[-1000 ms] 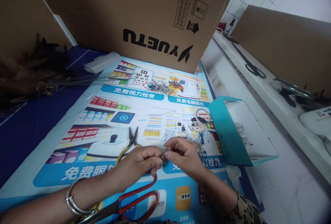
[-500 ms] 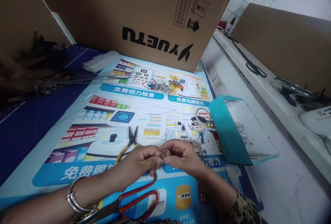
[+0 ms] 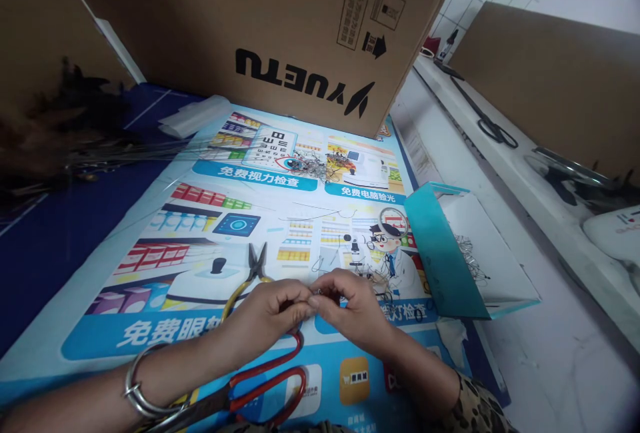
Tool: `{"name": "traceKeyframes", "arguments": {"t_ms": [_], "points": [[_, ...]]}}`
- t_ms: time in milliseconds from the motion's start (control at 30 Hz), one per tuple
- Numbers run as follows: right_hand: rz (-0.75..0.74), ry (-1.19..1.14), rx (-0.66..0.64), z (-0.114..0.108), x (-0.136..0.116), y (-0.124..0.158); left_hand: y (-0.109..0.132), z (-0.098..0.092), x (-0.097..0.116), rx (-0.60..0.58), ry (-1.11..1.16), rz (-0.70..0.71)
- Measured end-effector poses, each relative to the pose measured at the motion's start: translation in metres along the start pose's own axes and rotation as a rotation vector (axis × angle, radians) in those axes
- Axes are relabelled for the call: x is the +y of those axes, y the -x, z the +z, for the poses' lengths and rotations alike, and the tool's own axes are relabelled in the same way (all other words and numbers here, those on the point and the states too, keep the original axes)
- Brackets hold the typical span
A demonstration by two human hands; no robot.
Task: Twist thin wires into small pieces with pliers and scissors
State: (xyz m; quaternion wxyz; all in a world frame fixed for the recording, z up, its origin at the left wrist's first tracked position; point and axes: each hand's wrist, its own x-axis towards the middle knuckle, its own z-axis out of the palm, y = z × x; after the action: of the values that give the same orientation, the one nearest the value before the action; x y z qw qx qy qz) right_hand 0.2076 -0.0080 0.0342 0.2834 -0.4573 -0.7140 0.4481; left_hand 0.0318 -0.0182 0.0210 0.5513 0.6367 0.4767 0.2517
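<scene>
My left hand (image 3: 280, 306) and my right hand (image 3: 353, 306) meet fingertip to fingertip above the printed mat. Both are closed in a pinch around a small metal wire piece (image 3: 318, 292), mostly hidden by the fingers. Just beyond my left hand lie pliers (image 3: 257, 262) with yellow handles, jaws apart and pointing away. Scissors (image 3: 300, 396) with red handles rest on the mat below my wrists. Past my right hand, loose bent wire pieces (image 3: 385, 286) are scattered on the mat.
An open teal box (image 3: 447, 260) at the right holds a wire tangle (image 3: 470, 260). Farther back lies a pile of wire bits (image 3: 313, 166), under a large cardboard box (image 3: 300, 20). At left, blurred dark material with long wires (image 3: 145, 153) crosses the mat. Scissors (image 3: 493, 130) lie on the ledge.
My fingers have shifted slightly around the small wire piece, which shows less now. My right fingertips have closed nearer to my left thumb. The tools stay where they were.
</scene>
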Motion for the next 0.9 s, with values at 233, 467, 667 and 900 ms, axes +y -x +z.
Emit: {"name": "traceKeyframes", "arguments": {"t_ms": [233, 467, 667, 900], "points": [[-0.129, 0.098, 0.020, -0.001, -0.001, -0.001, -0.001, 0.001, -0.003, -0.028, 0.074, -0.063], [-0.138, 0.157, -0.034, -0.009, -0.001, -0.003, -0.005, -0.003, -0.006, -0.203, 0.368, -0.189], [-0.185, 0.155, -0.048, -0.014, 0.000, -0.004, -0.003, -0.004, -0.009, -0.308, 0.607, -0.228], [-0.213, 0.168, -0.052, -0.017, -0.003, -0.004, -0.004, -0.006, -0.008, -0.353, 0.640, -0.219]]}}
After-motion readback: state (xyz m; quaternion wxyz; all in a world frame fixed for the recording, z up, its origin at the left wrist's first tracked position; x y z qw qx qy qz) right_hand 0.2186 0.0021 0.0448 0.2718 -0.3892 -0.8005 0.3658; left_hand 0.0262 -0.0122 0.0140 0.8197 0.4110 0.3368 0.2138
